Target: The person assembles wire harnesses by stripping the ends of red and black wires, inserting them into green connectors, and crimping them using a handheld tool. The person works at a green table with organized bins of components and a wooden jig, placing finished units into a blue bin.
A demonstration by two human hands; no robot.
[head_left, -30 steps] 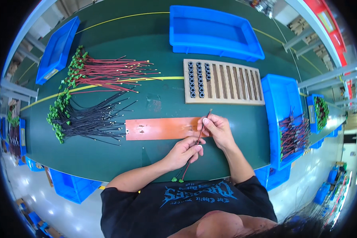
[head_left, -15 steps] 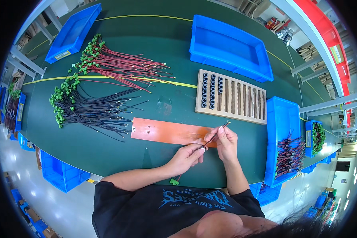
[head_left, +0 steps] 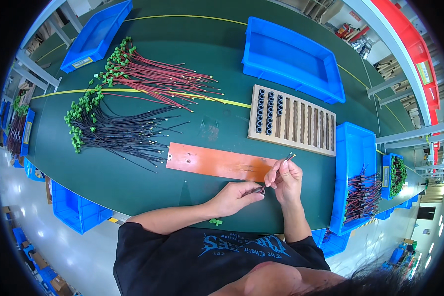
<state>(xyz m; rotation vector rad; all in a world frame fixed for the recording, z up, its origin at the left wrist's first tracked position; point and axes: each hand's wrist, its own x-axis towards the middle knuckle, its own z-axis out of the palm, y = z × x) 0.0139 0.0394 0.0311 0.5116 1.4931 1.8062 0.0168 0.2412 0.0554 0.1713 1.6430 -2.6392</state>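
My left hand (head_left: pixel 236 198) is closed, its thumb and fingers pinching a dark piece partly hidden by the fingers. Beside it, my right hand (head_left: pixel 287 181) pinches thin wires whose pale metal tips (head_left: pixel 292 155) stick up past the fingertips. Both hands meet just below the orange strip (head_left: pixel 217 162) on the green table. A green connector (head_left: pixel 215 222) lies by the table's near edge, under my left forearm. Up and to the right stands a wooden rack (head_left: pixel 293 143) with black ring-shaped cores (head_left: pixel 270 113) in its left slots.
Red wires (head_left: pixel 167 79) and black wires (head_left: pixel 128 135) with green connectors lie in two bundles at left. Blue bins stand at the far left (head_left: pixel 96 37), the back (head_left: pixel 293 54) and the right (head_left: pixel 355 143); the right one holds wire assemblies (head_left: pixel 362 197).
Both hands have shifted slightly right, my left a little lower. The whole view has moved slightly as well. The wires stay in my right hand.
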